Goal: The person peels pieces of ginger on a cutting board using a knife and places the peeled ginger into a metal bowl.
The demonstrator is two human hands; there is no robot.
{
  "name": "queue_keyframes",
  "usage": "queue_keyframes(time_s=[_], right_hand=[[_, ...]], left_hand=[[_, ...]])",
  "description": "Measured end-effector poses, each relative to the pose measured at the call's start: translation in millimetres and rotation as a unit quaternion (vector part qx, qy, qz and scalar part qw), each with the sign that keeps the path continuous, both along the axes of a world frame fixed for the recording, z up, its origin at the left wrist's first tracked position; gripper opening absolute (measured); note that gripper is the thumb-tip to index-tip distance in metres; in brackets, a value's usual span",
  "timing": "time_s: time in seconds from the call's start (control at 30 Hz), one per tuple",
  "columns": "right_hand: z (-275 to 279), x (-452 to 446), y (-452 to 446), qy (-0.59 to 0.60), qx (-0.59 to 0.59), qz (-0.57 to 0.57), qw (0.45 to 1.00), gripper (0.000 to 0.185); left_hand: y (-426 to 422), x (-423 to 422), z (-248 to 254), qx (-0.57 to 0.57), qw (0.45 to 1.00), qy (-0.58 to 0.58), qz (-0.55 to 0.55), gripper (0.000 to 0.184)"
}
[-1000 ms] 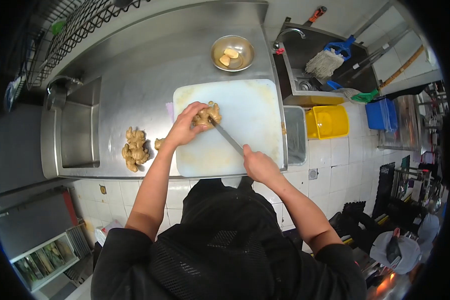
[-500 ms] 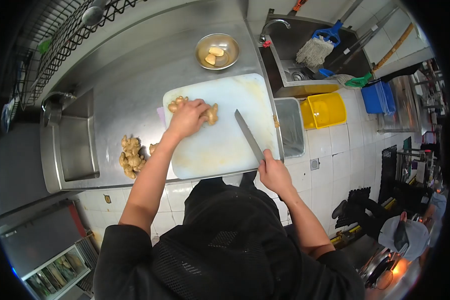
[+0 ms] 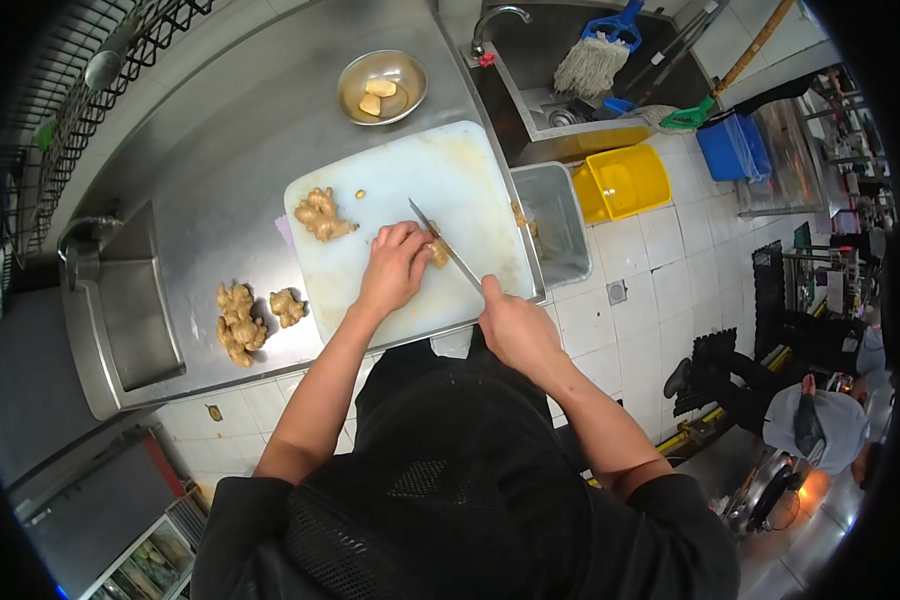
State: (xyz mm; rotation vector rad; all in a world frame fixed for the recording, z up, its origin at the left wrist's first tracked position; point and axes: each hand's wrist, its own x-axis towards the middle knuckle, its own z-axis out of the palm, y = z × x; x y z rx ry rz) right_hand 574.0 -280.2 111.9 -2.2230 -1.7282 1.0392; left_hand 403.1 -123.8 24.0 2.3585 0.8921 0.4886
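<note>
On the white cutting board (image 3: 400, 165), my left hand (image 3: 395, 268) pinches a piece of ginger (image 3: 438, 256) near the middle. My right hand (image 3: 515, 325) is closed round the handle of a kitchen knife (image 3: 454, 250). The blade slants across the held piece, its tip pointing away from me; whether it has cut in I cannot tell. A knobbly ginger root (image 3: 320, 214) lies at the board's left side, with a small ginger bit (image 3: 360, 194) beside it. Off the board to the left, a large ginger root (image 3: 238, 325) and a smaller ginger root (image 3: 287, 308) rest on the steel counter.
Beyond the board stands a metal bowl (image 3: 410, 72) with pale peeled pieces. A sink (image 3: 145, 320) is at the left. To the right are a grey bin (image 3: 560, 235), a yellow bucket (image 3: 630, 185) and mops by a second sink. Another person (image 3: 815, 425) is far right.
My left hand has moved from the root at the board's left towards the knife, with a ginger piece in it. The blade has come over that piece. The view has shifted.
</note>
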Motion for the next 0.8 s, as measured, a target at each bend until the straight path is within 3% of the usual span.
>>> queue_keyframes(time_s=[0.23, 0.4, 0.8], right_hand=[[12, 3, 2, -0.021, -0.075, 0.019, 0.997, 0.025], [-58, -6, 49, 0.015, 0.059, -0.026, 0.998, 0.022], [13, 8, 2, 0.006, -0.063, 0.000, 0.998, 0.022]], left_hand=[[0, -1, -5, 0.005, 0.999, -0.048, 0.002, 0.018], [1, -1, -5, 0.009, 0.999, -0.037, -0.007, 0.020], [-12, 4, -4, 0.006, 1.000, -0.006, 0.010, 0.021]])
